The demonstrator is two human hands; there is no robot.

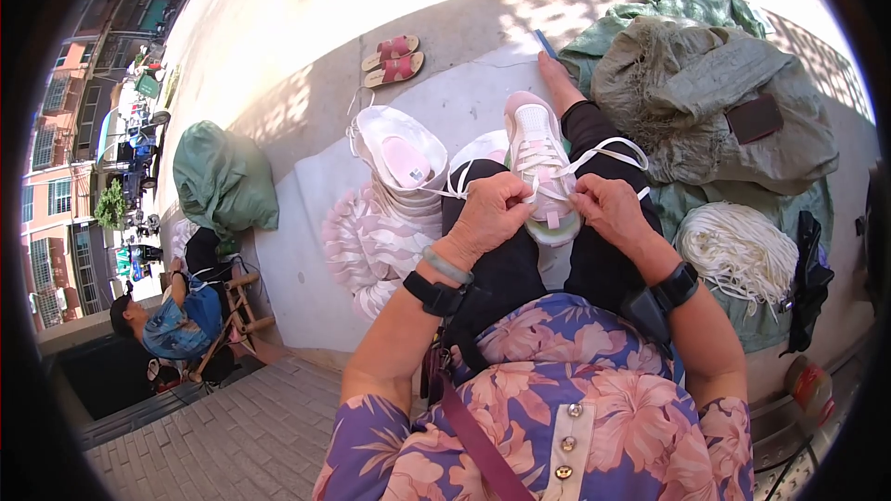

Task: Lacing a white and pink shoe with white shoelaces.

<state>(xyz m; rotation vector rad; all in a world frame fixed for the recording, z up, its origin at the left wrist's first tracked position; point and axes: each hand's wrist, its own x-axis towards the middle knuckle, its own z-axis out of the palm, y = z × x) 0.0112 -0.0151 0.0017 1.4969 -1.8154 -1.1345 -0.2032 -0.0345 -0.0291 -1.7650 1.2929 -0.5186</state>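
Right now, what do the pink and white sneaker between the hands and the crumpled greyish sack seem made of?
Pink and white sneaker: perhaps matte mesh, given its dotted toe. Crumpled greyish sack: likely dull woven plastic, from its stringy fraying.

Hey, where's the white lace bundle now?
In the head view, the white lace bundle lies at right on green cloth, just below the large grey sack.

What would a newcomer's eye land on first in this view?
Probably the pink-and-white shoe at the centre, between the person's dark-clad legs, with the left hand and right hand pinching at its white laces. Next might come the pile of pink-and-white shoe pieces to its left and the bundle of white cords on the right. The flowered shirt also stands out, along the lower edge.
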